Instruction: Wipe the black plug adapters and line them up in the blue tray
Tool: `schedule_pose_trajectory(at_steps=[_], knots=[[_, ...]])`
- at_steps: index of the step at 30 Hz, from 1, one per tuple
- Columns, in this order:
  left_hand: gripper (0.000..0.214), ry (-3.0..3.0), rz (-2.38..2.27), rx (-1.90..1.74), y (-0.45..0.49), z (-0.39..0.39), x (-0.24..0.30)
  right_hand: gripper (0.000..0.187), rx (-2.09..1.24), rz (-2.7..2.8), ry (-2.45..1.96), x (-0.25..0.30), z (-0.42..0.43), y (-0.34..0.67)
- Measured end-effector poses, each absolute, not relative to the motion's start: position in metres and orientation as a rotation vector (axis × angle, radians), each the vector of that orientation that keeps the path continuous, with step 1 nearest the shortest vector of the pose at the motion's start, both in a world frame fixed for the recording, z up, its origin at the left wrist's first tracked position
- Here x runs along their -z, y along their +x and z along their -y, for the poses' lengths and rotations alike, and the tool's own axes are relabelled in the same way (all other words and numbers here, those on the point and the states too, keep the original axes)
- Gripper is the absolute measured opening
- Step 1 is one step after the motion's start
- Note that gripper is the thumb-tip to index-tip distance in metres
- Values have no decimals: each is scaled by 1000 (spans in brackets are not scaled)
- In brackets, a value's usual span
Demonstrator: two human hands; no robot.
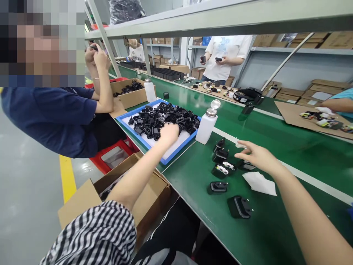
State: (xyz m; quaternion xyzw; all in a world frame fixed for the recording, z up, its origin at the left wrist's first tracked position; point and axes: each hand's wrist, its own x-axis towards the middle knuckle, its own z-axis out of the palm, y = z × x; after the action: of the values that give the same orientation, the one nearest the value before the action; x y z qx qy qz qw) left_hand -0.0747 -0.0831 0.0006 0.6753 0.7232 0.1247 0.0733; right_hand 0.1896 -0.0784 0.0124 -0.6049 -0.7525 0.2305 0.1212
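My left hand (169,134) reaches into a blue-rimmed tray (180,150), over a heap of black plastic plug parts (150,119). Its fingers point down among them and are mostly hidden, so a grip cannot be made out. Above the green bench my right hand (256,156) hovers with thumb and fingers apart. A small white scrap (240,145) shows by its fingertips. Below that hand lie a folded white tissue (259,183) and several black plug adapters; one adapter (239,207) stands nearest the bench edge. Two adapter housings (220,170) show white and yellow parts inside.
A white pump bottle (206,127) with its lid up stands at the tray's right corner. An open cardboard box (149,195) sits below the bench edge. At left, a co-worker in a blue sleeve (74,106) sits close by. A metal shelf beam (193,22) crosses overhead.
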Motion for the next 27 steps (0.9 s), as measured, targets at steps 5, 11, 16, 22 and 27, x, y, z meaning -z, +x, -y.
schedule_pose_trajectory(at_steps=[5,11,16,22,27], knots=[[39,2156,-2107,-485,-125,69,11,43,-709,2192,-1633,-16,93,201],[36,2243,-2019,-842,-94,92,-11,40,-865,1989,-1463,-11,108,196],[30,2701,-1234,-1048,-11,117,-15,44,-1451,1576,-1160,-19,112,180],[29,2697,-920,-983,41,119,5,29,-1567,1554,-1097,-7,111,195],[43,2217,-1213,-825,22,112,19,18,-972,1800,-1386,13,114,206]])
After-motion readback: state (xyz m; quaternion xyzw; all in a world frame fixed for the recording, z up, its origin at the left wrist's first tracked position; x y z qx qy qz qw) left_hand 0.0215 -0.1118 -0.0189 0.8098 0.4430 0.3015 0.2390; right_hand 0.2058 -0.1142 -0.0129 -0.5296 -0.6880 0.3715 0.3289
